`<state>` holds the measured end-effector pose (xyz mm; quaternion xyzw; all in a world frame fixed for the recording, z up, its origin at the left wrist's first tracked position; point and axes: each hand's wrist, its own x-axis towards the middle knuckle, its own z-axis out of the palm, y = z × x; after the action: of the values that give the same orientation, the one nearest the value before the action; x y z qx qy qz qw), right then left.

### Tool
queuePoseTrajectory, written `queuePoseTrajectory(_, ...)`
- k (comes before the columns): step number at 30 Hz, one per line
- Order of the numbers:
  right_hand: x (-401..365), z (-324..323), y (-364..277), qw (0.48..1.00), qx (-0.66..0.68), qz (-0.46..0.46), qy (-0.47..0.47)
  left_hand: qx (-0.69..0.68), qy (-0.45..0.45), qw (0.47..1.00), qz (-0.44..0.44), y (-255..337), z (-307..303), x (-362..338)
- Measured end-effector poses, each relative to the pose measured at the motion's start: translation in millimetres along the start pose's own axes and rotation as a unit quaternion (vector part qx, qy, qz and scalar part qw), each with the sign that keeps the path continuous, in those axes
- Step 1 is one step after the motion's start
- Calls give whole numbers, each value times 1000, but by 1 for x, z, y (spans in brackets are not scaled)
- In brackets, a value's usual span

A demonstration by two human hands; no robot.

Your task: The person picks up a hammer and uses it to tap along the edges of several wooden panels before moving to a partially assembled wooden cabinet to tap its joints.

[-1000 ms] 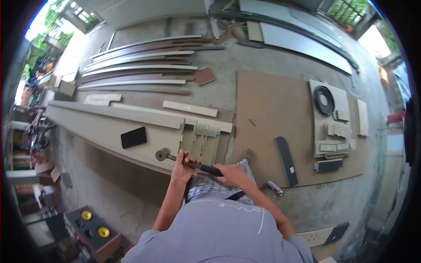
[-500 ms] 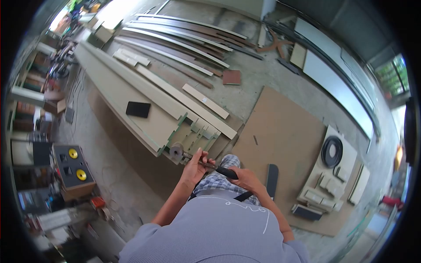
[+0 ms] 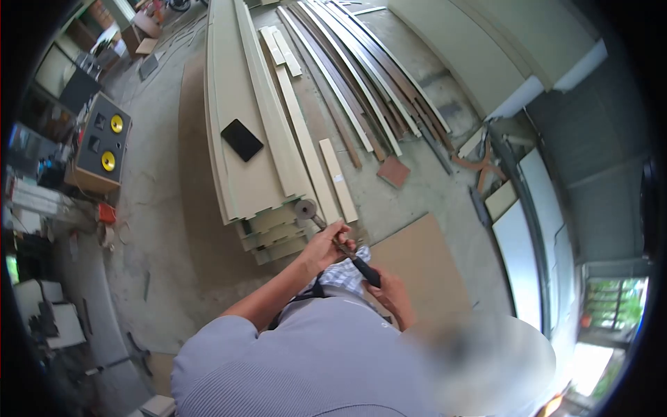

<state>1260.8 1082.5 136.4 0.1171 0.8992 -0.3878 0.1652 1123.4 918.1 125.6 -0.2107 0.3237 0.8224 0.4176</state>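
A long tool (image 3: pixel 345 249) with a round grey disc at its far end and a black grip at its near end lies across my body. The disc (image 3: pixel 306 209) is over the notched end of the stacked beige panels (image 3: pixel 253 184). My left hand (image 3: pixel 328 247) is closed round the metal shaft, a short way behind the disc. Close to my body, my right hand (image 3: pixel 391 292) wraps round the black grip (image 3: pixel 367 272). Up the stack lies a black tablet-like slab (image 3: pixel 242 140), flat on the top panel.
Long metal and brown strips (image 3: pixel 361 76) lie on the floor ahead, with a small reddish square (image 3: pixel 393 172) near them. A brown board (image 3: pixel 424 267) lies to the right. A box with yellow rings (image 3: pixel 101 142) stands left. Large panels (image 3: pixel 472 55) are at the upper right.
The head view has turned to the right, so the panel stack now points more nearly straight ahead. The tool stays in both hands, its disc still by the notched panel ends.
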Motion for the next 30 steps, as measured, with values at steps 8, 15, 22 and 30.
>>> queuePoseTrajectory(8, 108, -115, 8, 988, -45, -54, -139, -95, 62, 990, 89, 24, 55, 72)
queuePoseTrajectory(15, 173, -152, 6, 968, -71, -110, -215, -94, 93, 971, 200, 45, 93, 77)
queuePoseTrajectory(22, 238, -162, -14, 904, -149, -243, -320, -163, 175, 921, 307, 39, 92, 76)
queuePoseTrajectory(30, 330, -196, -44, 808, -232, -352, -411, -279, 243, 819, 439, 35, 123, 119)
